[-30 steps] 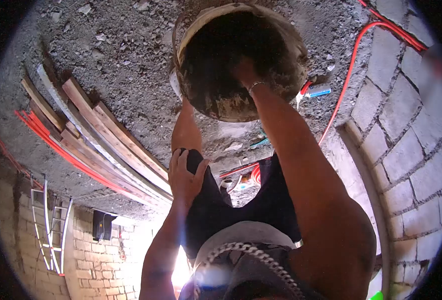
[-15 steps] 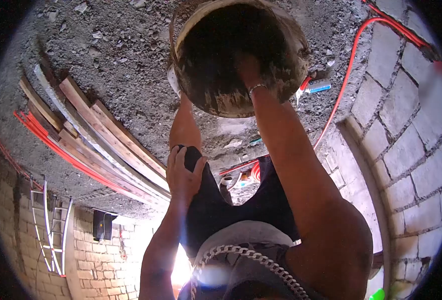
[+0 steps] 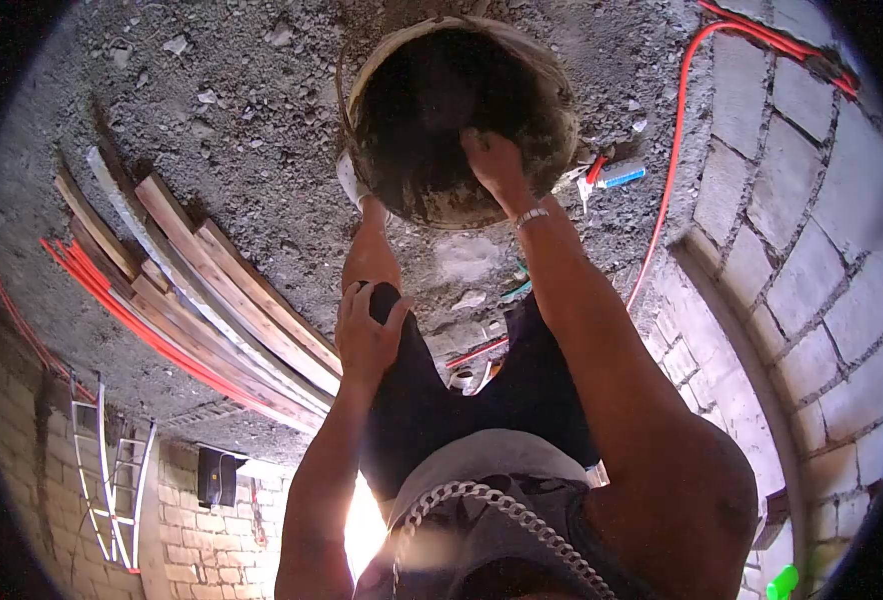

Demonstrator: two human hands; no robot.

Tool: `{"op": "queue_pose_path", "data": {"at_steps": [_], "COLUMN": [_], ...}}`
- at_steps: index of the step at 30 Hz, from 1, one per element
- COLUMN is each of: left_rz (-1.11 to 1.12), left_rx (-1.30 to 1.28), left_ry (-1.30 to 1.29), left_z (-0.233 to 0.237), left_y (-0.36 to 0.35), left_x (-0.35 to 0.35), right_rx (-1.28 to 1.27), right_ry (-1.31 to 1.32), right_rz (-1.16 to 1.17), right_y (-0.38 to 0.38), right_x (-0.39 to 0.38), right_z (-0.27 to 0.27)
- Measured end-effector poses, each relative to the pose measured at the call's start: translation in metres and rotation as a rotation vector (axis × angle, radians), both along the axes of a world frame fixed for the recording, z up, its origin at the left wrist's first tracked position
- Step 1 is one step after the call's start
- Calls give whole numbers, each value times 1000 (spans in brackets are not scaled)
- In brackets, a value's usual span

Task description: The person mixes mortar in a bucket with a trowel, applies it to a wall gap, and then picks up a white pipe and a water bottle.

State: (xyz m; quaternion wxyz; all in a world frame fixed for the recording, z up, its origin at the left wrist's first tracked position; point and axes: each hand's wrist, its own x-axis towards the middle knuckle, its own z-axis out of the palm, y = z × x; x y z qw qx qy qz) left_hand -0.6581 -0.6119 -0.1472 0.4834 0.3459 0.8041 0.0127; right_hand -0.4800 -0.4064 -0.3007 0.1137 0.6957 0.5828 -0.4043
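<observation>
A large, mud-caked bucket stands on the ground in front of me, with its dark mouth towards me. My right hand is at the bucket's opening, near the close side of the rim. Its fingers are curled closed, and whatever they hold, if anything, is hidden. A light bracelet circles that wrist. My left hand rests on my knee, thumb apart and fingers spread over the dark cloth. Too dark to make out are the contents of the bucket.
Wooden planks and red tubes lie at left. A blue-labelled tube sits right of the bucket. Red hose runs along the block wall. A ladder leans at lower left. Rubble covers the ground.
My right hand has come up from deep inside the bucket to its near rim, fingers now visible and curled. My left hand stays on the knee. The view has shifted slightly.
</observation>
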Motion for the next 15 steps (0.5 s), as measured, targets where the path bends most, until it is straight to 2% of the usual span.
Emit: {"op": "queue_pose_path", "data": {"at_steps": [3, 5, 6, 7, 8, 9, 10, 11, 13, 14, 15], "left_rz": [-3, 11, 15, 16, 61, 102, 150, 45, -62, -76, -73], "left_rx": [25, 43, 96, 164, 217, 274, 268, 112, -12, 13, -1], "left_ry": [-3, -68, -79, -109, -208, -323, -459, -222, -126, -136, -149], "left_z": [0, -6, -8, -8, -7, -10, -24, -3, -5, -2, 3], "left_y": [-2, 1, 1, 2, 8, 12, 7, 17, 19, 26, 32], "left_x": [0, -1, -1, -1, 0, 0, 1, 4, 3, 6, 7], "right_rx": [114, 193, 77, -203, 91, -45, 50, 130, 297, 322, 243], "right_ry": [64, 57, 27, 119, 79, -62, 0, 72, 155, 140, 150], "right_rz": [0, 164, 295, -31, 404, 186, 228, 278, 239, 231, 153], "right_y": [-11, -8, -11, -16, -2, 2, 3, 2, 5, 16, 25], "right_x": [9, 16, 40, 50, 45, 50, 64, 78, 93, 105, 119], "right_z": [39, 73, 68, 67, 126, 136, 146, 157, 179, 191, 206]}}
